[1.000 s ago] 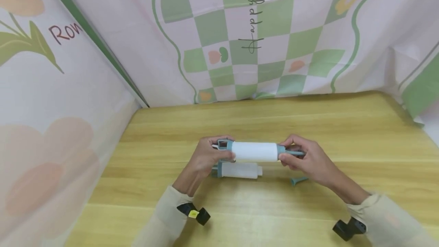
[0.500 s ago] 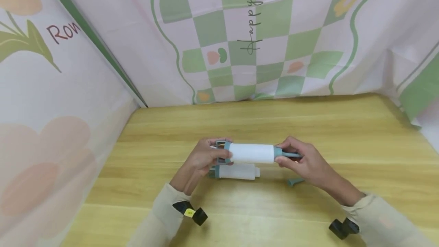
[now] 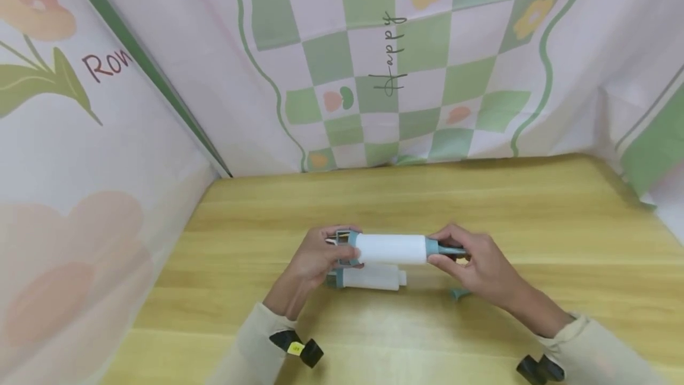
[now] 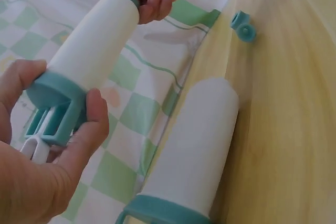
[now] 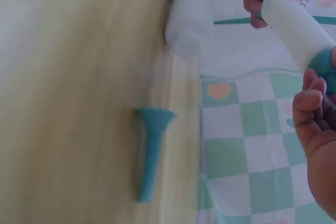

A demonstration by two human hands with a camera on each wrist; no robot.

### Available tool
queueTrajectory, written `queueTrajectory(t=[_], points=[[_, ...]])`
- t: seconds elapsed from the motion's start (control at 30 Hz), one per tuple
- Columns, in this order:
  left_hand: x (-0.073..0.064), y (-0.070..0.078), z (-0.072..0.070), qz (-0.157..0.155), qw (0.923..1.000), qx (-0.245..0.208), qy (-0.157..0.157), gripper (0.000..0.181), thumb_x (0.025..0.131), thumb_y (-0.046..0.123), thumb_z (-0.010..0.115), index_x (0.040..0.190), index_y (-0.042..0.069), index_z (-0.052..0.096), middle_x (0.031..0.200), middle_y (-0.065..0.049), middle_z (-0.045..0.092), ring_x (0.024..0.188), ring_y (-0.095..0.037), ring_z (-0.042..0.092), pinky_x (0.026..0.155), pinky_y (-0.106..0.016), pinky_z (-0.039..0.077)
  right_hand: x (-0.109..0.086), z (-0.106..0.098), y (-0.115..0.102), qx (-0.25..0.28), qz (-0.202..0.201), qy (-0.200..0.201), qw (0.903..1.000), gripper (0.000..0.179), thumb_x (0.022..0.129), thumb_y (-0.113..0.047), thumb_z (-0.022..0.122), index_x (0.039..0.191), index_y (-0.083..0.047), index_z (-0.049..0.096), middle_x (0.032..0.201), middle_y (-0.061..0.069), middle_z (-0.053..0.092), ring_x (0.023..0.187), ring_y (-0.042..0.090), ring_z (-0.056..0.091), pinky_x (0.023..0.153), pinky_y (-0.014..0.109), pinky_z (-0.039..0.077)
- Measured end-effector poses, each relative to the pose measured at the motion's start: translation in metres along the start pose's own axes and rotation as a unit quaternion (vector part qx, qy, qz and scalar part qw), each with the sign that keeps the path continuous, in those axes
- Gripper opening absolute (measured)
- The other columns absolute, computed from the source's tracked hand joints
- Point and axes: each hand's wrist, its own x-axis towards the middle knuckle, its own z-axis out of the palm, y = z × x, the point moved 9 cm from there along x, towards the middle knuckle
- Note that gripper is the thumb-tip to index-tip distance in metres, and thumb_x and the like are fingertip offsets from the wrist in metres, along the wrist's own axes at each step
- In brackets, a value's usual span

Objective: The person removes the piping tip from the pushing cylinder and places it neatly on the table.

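A white tube (image 3: 392,249) with a teal open frame (image 3: 346,247) at one end is held level above the table. My left hand (image 3: 312,260) grips it at the frame end, thumb along the collar. At the opposite end my right hand (image 3: 483,266) pinches a teal nozzle (image 3: 434,248), which sits against the tube; its stem is partly hidden by the fingers. A second, similar white tube (image 4: 191,135) lies on the table below. Near it lies a loose teal funnel-shaped nozzle (image 5: 152,150), partly covered by my right hand in the head view.
The wooden table (image 3: 401,337) meets a patterned cloth (image 3: 422,117) at its back edge. Another printed cloth (image 3: 107,153) hangs along the left side.
The head view tilts up slightly, so everything sits lower in the picture. Both hands keep their hold on the tube and nozzle; my right hand covers more of the loose nozzle.
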Motion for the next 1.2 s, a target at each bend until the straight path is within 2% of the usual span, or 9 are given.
queueTrajectory(t=[0.1,0.17,0.37,0.5,0.6,0.7,0.9,1.1,1.2], points=[[-0.004,0.003,-0.002,0.026,0.9980,0.055,0.015,0.040,0.075,-0.012,0.076,0.114,-0.004,0.070,0.102,-0.014,0.067,0.090,-0.024,0.065,0.077,-0.037,0.058,-0.005,0.003,0.006,0.020,0.048,0.000,0.9986,0.029,0.084,0.009,0.073,0.109,-0.003,0.065,0.094,0.010,0.072,0.079,0.011,0.069,0.059,0.026,0.057],[-0.005,0.005,-0.003,0.039,0.9961,0.076,0.020,0.040,0.073,-0.011,0.079,0.112,-0.002,0.072,0.102,-0.013,0.067,0.090,-0.022,0.063,0.075,-0.034,0.057,-0.008,0.004,0.010,0.034,0.076,0.000,0.9966,0.025,0.086,0.010,0.070,0.108,-0.001,0.065,0.095,0.011,0.071,0.078,0.012,0.069,0.057,0.029,0.057],[-0.004,0.013,0.003,0.076,0.9941,0.077,0.001,0.043,0.073,-0.010,0.080,0.114,-0.003,0.071,0.104,-0.012,0.067,0.092,-0.022,0.062,0.075,-0.032,0.055,-0.007,-0.003,0.015,0.060,0.121,-0.003,0.9909,0.021,0.091,0.007,0.067,0.110,0.001,0.063,0.101,0.013,0.068,0.084,0.015,0.069,0.062,0.030,0.058],[-0.006,0.018,0.009,0.101,0.9898,0.099,-0.018,0.046,0.074,-0.007,0.082,0.117,0.000,0.070,0.106,-0.011,0.066,0.090,-0.021,0.061,0.075,-0.031,0.055,-0.009,-0.007,0.019,0.078,0.141,-0.008,0.9870,0.022,0.091,0.006,0.067,0.112,0.000,0.063,0.104,0.014,0.066,0.087,0.015,0.069,0.064,0.030,0.059],[-0.007,0.021,0.011,0.117,0.9848,0.124,-0.034,0.050,0.074,-0.003,0.084,0.121,0.002,0.069,0.107,-0.011,0.066,0.085,-0.019,0.059,0.072,-0.030,0.053,-0.012,-0.009,0.020,0.100,0.140,-0.011,0.9850,0.025,0.091,0.010,0.065,0.115,0.002,0.061,0.098,0.012,0.065,0.077,0.015,0.067,0.058,0.030,0.057],[-0.008,0.022,0.010,0.125,0.9839,0.121,-0.041,0.056,0.072,0.004,0.087,0.124,0.003,0.067,0.108,-0.012,0.066,0.083,-0.019,0.058,0.071,-0.029,0.052,-0.012,-0.010,0.019,0.124,0.124,-0.013,0.9844,0.028,0.090,0.016,0.062,0.116,0.004,0.060,0.090,0.010,0.064,0.066,0.016,0.063,0.055,0.030,0.055],[-0.010,0.023,0.007,0.142,0.9828,0.114,-0.032,0.069,0.066,0.026,0.095,0.125,0.005,0.067,0.113,-0.011,0.063,0.080,-0.017,0.053,0.070,-0.026,0.047,-0.010,-0.006,0.018,0.154,0.111,-0.014,0.9818,0.029,0.090,0.018,0.061,0.115,0.005,0.059,0.086,0.010,0.063,0.063,0.019,0.061,0.056,0.029,0.055],[-0.009,0.022,0.010,0.133,0.9858,0.101,-0.019,0.057,0.069,0.006,0.090,0.121,0.005,0.069,0.114,-0.012,0.063,0.089,-0.020,0.055,0.075,-0.030,0.050,-0.009,-0.002,0.017,0.182,0.108,-0.019,0.9772,0.027,0.091,0.018,0.059,0.115,0.005,0.057,0.084,0.010,0.064,0.063,0.020,0.061,0.055,0.031,0.055],[-0.009,0.022,0.011,0.132,0.9861,0.100,-0.012,0.052,0.069,0.001,0.088,0.118,0.004,0.070,0.111,-0.011,0.064,0.089,-0.022,0.055,0.073,-0.031,0.051,-0.009,-0.001,0.017,0.192,0.107,-0.021,0.9753,0.026,0.091,0.018,0.058,0.115,0.006,0.056,0.085,0.012,0.064,0.063,0.019,0.060,0.053,0.032,0.054]])
